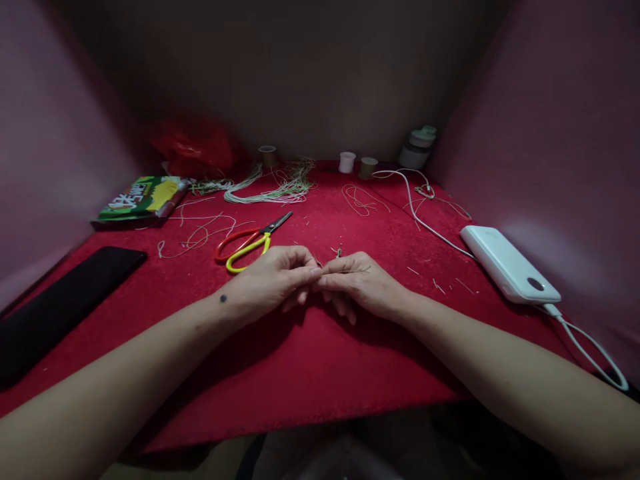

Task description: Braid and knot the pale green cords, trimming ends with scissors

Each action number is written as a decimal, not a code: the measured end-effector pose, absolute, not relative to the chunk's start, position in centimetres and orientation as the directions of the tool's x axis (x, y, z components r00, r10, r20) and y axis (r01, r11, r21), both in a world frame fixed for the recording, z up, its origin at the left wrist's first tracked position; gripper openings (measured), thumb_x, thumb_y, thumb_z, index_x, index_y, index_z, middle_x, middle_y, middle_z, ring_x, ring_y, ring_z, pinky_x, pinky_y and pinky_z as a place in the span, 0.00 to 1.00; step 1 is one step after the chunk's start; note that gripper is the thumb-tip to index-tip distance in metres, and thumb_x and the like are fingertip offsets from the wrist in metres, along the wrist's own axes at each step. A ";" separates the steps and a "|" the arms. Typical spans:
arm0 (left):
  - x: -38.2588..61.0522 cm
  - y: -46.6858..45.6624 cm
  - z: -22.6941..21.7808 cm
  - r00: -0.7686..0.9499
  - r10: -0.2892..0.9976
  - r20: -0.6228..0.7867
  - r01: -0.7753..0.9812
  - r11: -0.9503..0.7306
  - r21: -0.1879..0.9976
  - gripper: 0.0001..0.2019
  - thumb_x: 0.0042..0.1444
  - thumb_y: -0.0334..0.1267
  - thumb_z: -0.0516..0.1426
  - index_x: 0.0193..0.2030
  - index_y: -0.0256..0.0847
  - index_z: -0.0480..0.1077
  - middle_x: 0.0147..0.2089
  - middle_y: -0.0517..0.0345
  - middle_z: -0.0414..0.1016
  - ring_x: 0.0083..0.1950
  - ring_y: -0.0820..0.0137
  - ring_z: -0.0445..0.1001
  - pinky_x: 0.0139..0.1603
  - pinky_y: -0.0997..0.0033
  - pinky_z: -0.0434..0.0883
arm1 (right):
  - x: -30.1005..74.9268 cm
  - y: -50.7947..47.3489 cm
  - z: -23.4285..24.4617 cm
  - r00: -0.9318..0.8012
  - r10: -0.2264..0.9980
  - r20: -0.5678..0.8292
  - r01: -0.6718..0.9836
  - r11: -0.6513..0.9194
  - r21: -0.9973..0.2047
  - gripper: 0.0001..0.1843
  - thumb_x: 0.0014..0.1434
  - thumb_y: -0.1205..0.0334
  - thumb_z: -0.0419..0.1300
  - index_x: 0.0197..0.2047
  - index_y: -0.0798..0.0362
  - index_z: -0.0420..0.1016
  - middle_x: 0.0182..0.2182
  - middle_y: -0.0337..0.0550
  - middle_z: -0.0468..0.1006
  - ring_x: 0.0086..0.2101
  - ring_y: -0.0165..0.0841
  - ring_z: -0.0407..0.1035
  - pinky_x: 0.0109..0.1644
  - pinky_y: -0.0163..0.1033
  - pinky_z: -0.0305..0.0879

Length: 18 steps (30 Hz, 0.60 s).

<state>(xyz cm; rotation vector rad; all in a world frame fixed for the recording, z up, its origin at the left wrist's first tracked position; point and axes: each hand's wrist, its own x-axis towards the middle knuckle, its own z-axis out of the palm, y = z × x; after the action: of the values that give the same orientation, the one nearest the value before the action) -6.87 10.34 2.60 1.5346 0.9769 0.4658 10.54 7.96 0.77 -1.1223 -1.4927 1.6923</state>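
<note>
My left hand (275,277) and my right hand (361,283) meet over the middle of the red felt table (280,360). Both pinch a thin pale cord (345,270) between thumb and fingers, fingertips almost touching. A small knotted piece (339,252) with short cord ends lies on the felt just beyond my right hand. Scissors (250,243) with one red and one yellow handle lie just beyond my left hand, blades pointing away to the right.
A black phone (60,307) lies at the left edge. A green snack packet (140,198) and a red bag (195,147) sit far left. Cord bundles (273,187), small spools (347,162) and a jar (417,148) line the back. A white power bank (507,265) with cable lies right.
</note>
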 end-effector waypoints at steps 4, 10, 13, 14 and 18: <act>-6.7 10.2 2.4 0.541 0.820 -0.186 0.291 0.025 0.956 0.10 0.59 0.40 0.53 0.28 0.39 0.61 0.19 0.65 0.67 0.17 0.79 0.61 0.18 0.79 0.58 | 10.6 8.0 0.7 -0.443 0.871 -0.214 0.063 -0.207 -0.976 0.09 0.53 0.61 0.57 0.26 0.59 0.72 0.13 0.35 0.69 0.10 0.26 0.62 0.11 0.30 0.60; -6.6 10.1 2.2 0.510 0.841 -0.179 0.240 0.061 0.969 0.10 0.60 0.38 0.52 0.28 0.40 0.59 0.18 0.65 0.68 0.15 0.79 0.62 0.17 0.80 0.58 | 10.6 8.0 0.7 -0.445 0.872 -0.204 0.028 -0.214 -0.976 0.10 0.52 0.62 0.58 0.29 0.61 0.74 0.14 0.37 0.71 0.12 0.28 0.64 0.13 0.31 0.62; -6.6 10.2 1.9 0.507 0.842 -0.186 0.179 0.108 0.978 0.07 0.59 0.35 0.52 0.31 0.40 0.58 0.17 0.66 0.69 0.14 0.79 0.63 0.16 0.81 0.59 | 10.5 7.9 0.8 -0.429 0.881 -0.197 -0.016 -0.226 -0.974 0.08 0.52 0.63 0.58 0.29 0.60 0.74 0.14 0.37 0.72 0.12 0.27 0.64 0.14 0.31 0.64; -6.7 10.2 1.8 0.508 0.842 -0.179 0.148 0.119 0.982 0.06 0.59 0.34 0.52 0.33 0.41 0.58 0.17 0.67 0.69 0.14 0.78 0.64 0.15 0.81 0.60 | 10.5 7.9 0.8 -0.422 0.885 -0.198 -0.036 -0.235 -0.971 0.08 0.52 0.63 0.58 0.29 0.60 0.74 0.14 0.37 0.72 0.12 0.27 0.65 0.14 0.31 0.64; -6.7 10.4 1.6 0.538 0.834 -0.123 0.052 0.113 0.992 0.06 0.57 0.32 0.54 0.39 0.41 0.58 0.18 0.67 0.70 0.15 0.76 0.66 0.16 0.79 0.65 | 10.6 8.0 0.6 -0.401 0.897 -0.188 -0.127 -0.257 -0.958 0.07 0.51 0.63 0.59 0.28 0.59 0.74 0.16 0.38 0.73 0.12 0.26 0.65 0.14 0.30 0.63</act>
<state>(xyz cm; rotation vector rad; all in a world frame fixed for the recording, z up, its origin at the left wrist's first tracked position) -6.71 10.38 1.63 1.3501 0.8497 0.6893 10.61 8.02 0.61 -1.0239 -1.2327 1.7534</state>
